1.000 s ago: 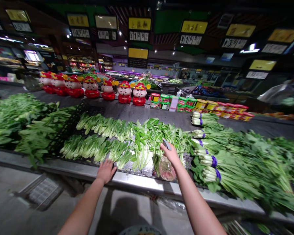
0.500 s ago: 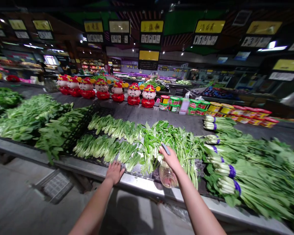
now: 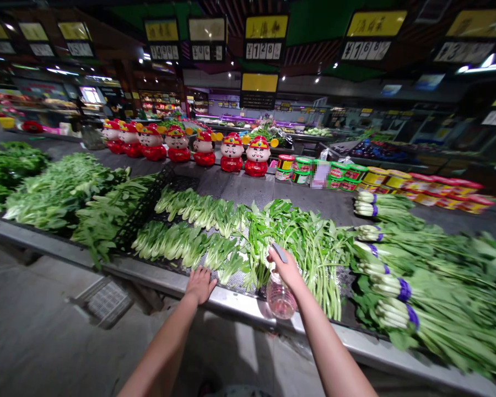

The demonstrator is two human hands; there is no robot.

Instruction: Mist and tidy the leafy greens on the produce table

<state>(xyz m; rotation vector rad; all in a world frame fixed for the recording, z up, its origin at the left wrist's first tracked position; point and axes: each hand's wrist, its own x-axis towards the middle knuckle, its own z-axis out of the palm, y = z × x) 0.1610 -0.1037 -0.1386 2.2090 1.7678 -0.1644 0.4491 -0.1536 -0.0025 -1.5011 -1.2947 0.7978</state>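
Note:
My right hand (image 3: 288, 269) is closed round the head of a clear spray bottle (image 3: 280, 298), its grey nozzle pointing at the loose leafy greens (image 3: 301, 240) in front of it. My left hand (image 3: 199, 284) lies flat with fingers spread on the metal rim of the display counter (image 3: 231, 300), just short of the rows of bok choy (image 3: 177, 240). Under the vegetables shows a perforated metal tray.
Bundles of greens tied with purple bands (image 3: 391, 286) lie to the right, more leafy piles (image 3: 62, 190) to the left. Red figurine jars (image 3: 231, 154) and coloured tubs (image 3: 376, 179) line the back of the counter. A floor drain grate (image 3: 105, 300) sits lower left. Price signs hang overhead.
The view has drifted a little to the right along the counter. Both hands keep their places: left on the rim, right on the spray bottle over the greens.

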